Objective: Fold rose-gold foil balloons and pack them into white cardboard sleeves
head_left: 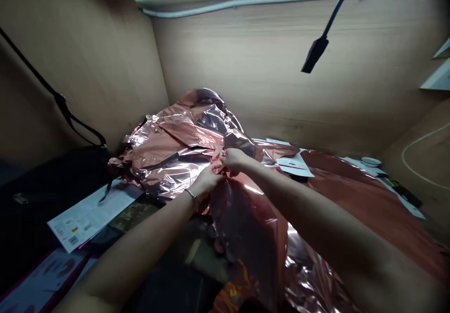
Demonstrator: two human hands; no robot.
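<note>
A crumpled heap of shiny rose-gold foil balloon (pixel 176 149) spreads in front of me, with small round tabs along its edge. Where the folds gather, my left hand (pixel 210 178), with a thin bracelet at the wrist, pinches the foil. My right hand (pixel 235 161) is closed on the same gathered part, close beside the left fingers. What exactly lies between the fingertips is partly hidden. Below both hands, a smoother, darker foil piece (pixel 253 228) hangs toward me.
A wider flat stretch of foil (pixel 351 200) lies to the right, near white papers (pixel 296 164) and a small white dish (pixel 371 162). Printed cards (pixel 94 214) and a black bag (pixel 45 191) with a strap sit left. A black strap (pixel 316 53) hangs before the wooden wall (pixel 281 69).
</note>
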